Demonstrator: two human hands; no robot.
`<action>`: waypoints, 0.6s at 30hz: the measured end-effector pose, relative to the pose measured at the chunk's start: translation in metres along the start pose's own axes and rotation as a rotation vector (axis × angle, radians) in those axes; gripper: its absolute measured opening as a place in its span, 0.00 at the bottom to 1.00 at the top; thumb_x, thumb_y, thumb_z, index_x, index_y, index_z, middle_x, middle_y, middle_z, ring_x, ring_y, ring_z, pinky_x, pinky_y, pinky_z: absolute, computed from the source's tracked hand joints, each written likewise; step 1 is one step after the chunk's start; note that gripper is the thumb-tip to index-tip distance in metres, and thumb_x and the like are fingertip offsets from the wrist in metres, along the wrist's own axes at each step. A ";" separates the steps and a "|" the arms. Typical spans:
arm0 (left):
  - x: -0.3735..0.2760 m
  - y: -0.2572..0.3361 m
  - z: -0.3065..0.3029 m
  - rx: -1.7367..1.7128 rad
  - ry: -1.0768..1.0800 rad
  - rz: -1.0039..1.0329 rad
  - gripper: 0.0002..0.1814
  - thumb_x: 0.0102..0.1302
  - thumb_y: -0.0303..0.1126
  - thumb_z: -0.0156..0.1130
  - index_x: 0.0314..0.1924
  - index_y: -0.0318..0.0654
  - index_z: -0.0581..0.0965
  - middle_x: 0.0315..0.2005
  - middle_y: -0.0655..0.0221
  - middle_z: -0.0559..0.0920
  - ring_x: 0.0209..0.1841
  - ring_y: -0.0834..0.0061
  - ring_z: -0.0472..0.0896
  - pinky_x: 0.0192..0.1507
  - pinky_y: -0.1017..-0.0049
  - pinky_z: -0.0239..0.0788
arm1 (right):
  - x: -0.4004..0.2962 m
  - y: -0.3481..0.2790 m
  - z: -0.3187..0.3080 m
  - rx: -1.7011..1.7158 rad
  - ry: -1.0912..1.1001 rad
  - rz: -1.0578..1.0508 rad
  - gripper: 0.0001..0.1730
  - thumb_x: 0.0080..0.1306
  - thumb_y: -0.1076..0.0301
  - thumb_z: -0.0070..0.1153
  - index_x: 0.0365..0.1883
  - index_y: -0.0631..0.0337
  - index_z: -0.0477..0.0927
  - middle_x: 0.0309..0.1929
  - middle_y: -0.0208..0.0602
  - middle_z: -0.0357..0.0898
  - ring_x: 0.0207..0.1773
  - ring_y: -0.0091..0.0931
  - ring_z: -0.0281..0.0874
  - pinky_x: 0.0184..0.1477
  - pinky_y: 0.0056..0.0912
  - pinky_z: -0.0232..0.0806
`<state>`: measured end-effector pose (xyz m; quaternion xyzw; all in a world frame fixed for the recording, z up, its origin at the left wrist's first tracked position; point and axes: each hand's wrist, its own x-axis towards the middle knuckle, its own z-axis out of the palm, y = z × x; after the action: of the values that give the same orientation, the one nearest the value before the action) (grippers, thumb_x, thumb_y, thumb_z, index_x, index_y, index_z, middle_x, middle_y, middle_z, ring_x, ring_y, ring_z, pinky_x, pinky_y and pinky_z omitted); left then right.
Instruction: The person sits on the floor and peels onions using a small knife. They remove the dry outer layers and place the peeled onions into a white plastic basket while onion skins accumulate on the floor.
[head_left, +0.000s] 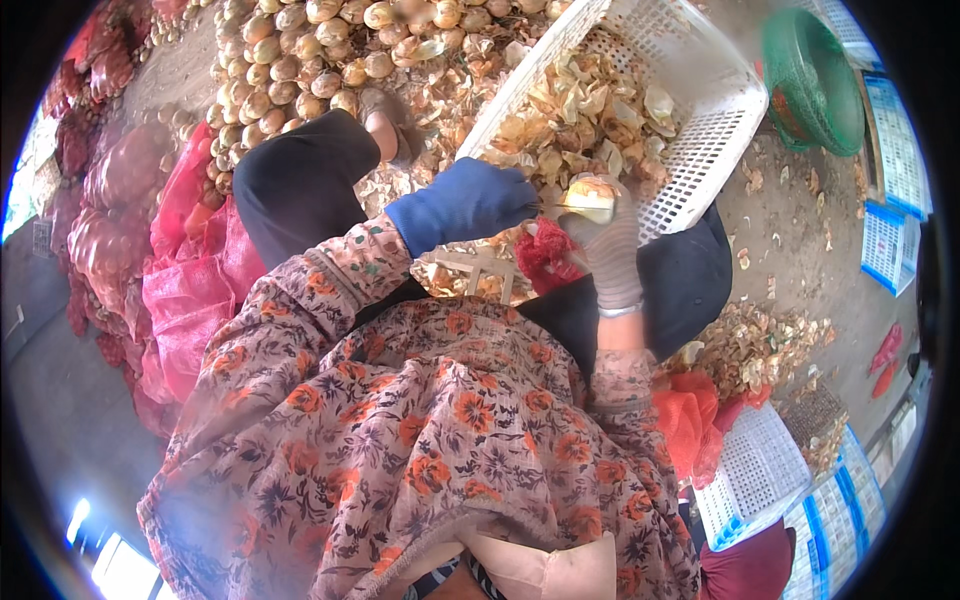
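Note:
My right hand (611, 244), in a grey striped glove, grips a partly peeled onion (591, 196) with pale flesh showing. My left hand (469, 201) wears a blue knit glove and is closed on what looks like a small knife (553, 205). Its thin blade reaches the onion's left side; the handle is hidden in the fist. Just beyond both hands, a white perforated plastic basket (709, 161) leans at a tilt, with dry onion skins (589, 112) inside. Crumpled red mesh (547, 256) lies below the onion, between my knees.
Whole onions (289, 67) are heaped at the far left. Pink mesh sacks (191, 292) stand beside my left knee. A green basket (814, 82) stands far right. Orange-red mesh (686, 424) and a white crate (757, 465) lie behind right. Loose skins (772, 349) litter the floor.

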<state>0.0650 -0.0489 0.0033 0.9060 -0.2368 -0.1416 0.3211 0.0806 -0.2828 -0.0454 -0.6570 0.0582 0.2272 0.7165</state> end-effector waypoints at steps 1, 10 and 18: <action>-0.006 -0.002 0.000 -0.007 0.011 -0.007 0.10 0.70 0.41 0.62 0.42 0.43 0.78 0.32 0.62 0.80 0.32 0.52 0.81 0.33 0.57 0.73 | -0.002 -0.006 0.001 0.062 0.003 0.056 0.35 0.50 0.77 0.72 0.57 0.60 0.72 0.48 0.35 0.80 0.50 0.26 0.80 0.51 0.29 0.76; -0.039 0.001 0.010 0.081 0.142 -0.112 0.10 0.69 0.40 0.63 0.43 0.44 0.79 0.33 0.65 0.80 0.28 0.56 0.81 0.29 0.60 0.74 | -0.010 -0.024 -0.011 0.280 -0.007 0.202 0.33 0.54 0.57 0.71 0.56 0.61 0.76 0.47 0.35 0.81 0.47 0.26 0.81 0.49 0.32 0.76; -0.021 0.008 0.017 0.447 0.137 -0.091 0.06 0.64 0.34 0.60 0.38 0.42 0.75 0.29 0.65 0.74 0.21 0.63 0.80 0.21 0.59 0.69 | -0.011 -0.019 0.000 0.381 -0.045 0.230 0.33 0.59 0.51 0.70 0.58 0.59 0.75 0.48 0.33 0.80 0.49 0.24 0.80 0.48 0.31 0.76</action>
<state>0.0377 -0.0523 -0.0028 0.9718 -0.1989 -0.0383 0.1211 0.0783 -0.2862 -0.0238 -0.4935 0.1587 0.3067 0.7983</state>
